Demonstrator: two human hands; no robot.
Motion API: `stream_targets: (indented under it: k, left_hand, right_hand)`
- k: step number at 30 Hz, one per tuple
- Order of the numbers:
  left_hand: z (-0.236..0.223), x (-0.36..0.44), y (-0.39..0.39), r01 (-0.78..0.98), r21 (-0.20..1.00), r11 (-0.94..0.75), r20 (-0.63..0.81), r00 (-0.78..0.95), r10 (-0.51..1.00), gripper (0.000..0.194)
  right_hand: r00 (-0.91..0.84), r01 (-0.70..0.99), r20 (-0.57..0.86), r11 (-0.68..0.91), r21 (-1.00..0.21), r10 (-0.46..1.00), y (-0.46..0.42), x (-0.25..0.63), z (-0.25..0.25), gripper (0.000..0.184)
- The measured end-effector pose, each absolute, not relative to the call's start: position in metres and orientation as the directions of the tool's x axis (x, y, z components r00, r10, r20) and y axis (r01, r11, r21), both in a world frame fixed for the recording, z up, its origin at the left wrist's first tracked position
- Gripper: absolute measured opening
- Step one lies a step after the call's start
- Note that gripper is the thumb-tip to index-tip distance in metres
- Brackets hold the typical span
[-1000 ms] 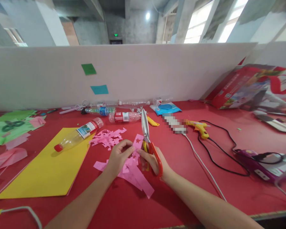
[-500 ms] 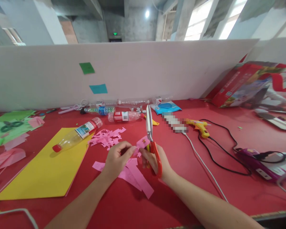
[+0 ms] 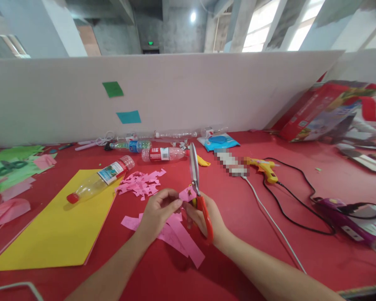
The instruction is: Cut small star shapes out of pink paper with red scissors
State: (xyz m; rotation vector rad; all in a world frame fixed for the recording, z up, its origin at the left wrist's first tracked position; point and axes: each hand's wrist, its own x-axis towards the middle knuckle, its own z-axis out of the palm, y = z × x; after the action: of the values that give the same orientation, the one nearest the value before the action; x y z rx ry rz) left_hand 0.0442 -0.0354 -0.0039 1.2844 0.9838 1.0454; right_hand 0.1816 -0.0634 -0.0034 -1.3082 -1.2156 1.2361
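Note:
Between thumb and fingers, my left hand [image 3: 161,211] pinches a small piece of pink paper [image 3: 186,193] with a star-shaped hole in it. My right hand [image 3: 208,215] is closed around the red handle of the scissors [image 3: 194,167], whose blades point up and away from me and look nearly closed. The fingertips of my right hand are near the paper's lower edge; I cannot tell if they touch it. Under my hands lie pink paper strips [image 3: 183,240]. A pile of pink paper scraps [image 3: 141,183] sits beyond my left hand.
At left, a plastic bottle [image 3: 97,182] lies on yellow sheets [image 3: 50,234]; green paper [image 3: 15,167] is farther left. More bottles [image 3: 164,154] lie by the white partition [image 3: 181,92]. To the right are a yellow glue gun [image 3: 265,167], a phone-like blurred object with white cable [image 3: 269,221], and a purple power strip [image 3: 344,217].
The pink paper has turned slightly and sits closer to the scissors' pivot. The scissors have dipped a little, and a small pink star seen below the paper earlier no longer shows.

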Motion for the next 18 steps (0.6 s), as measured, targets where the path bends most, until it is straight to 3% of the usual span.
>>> stream_targets:
  k: [8,14,18]
  left_hand:
    - [0.004,0.026,-0.018,-0.211,0.977,-0.02,0.045,0.115,0.992,0.017]
    - [0.011,0.005,0.0,-0.241,0.967,-0.077,0.072,-0.029,0.997,0.022]
    - [0.011,-0.003,0.007,-0.206,0.972,-0.115,0.092,-0.119,0.989,0.02]
  right_hand:
    - [-0.086,0.071,0.034,0.04,-0.997,0.996,-0.066,0.194,0.0,0.032]
    - [-0.357,0.344,-0.118,0.013,-0.939,0.927,-0.067,0.201,0.005,0.035]
    - [-0.392,0.468,-0.18,0.027,-0.883,0.902,-0.068,0.199,0.002,0.045]
